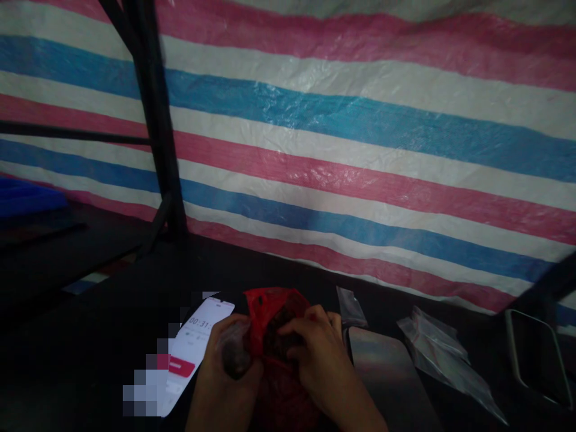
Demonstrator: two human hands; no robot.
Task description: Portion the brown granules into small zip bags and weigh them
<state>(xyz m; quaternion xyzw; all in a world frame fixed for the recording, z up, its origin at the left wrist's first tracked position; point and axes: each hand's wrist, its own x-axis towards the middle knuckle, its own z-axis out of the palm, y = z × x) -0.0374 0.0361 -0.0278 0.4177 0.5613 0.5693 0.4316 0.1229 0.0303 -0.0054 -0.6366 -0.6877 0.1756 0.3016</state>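
A red plastic bag sits at the bottom centre with its mouth gaping; dark contents show dimly inside. My left hand is closed around a small clear plastic bag with something dark in it, and its fingers touch the red bag's left edge. My right hand reaches into the red bag's mouth from the right. Its fingers are curled together, and whatever they pinch is too dark to make out.
A lit phone showing a timer lies left of my hands. On the right are a flat grey metallic device, several clear zip bags and a dark-screened phone. Behind the black table hangs a striped tarp.
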